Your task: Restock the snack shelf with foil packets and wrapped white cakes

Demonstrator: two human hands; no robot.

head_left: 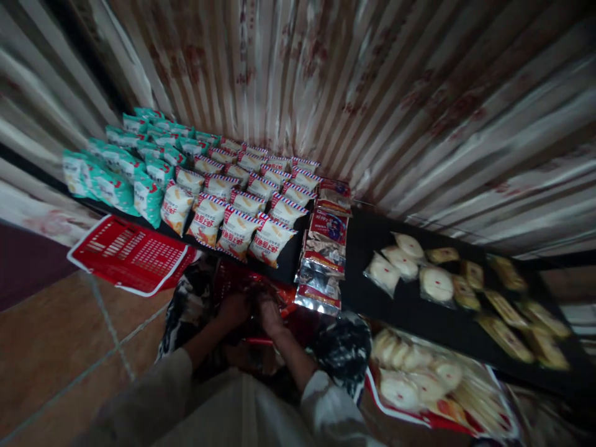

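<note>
A dark red, shiny bag point(286, 297) rests across my lap, between my knees and under the front edge of the black bench. My left hand point(234, 310) and my right hand point(270, 313) are close together on this bag, fingers curled in against it. Deep shadow hides the fingertips and whatever else may lie between them. Just beyond my right hand, silver-and-red flat packets point(321, 267) overlap in a column on the bench. White snack bags with red print point(237, 230) stand in rows directly in front of both hands.
Teal snack bags point(112, 183) crowd the left end of the black bench point(354, 273). Round white packaged cakes point(436, 284) and yellow wrapped bars point(505, 308) lie to the right. Red-trimmed bags point(135, 251) point(419, 379) sit below at both sides. A pleated curtain point(298, 74) hangs behind.
</note>
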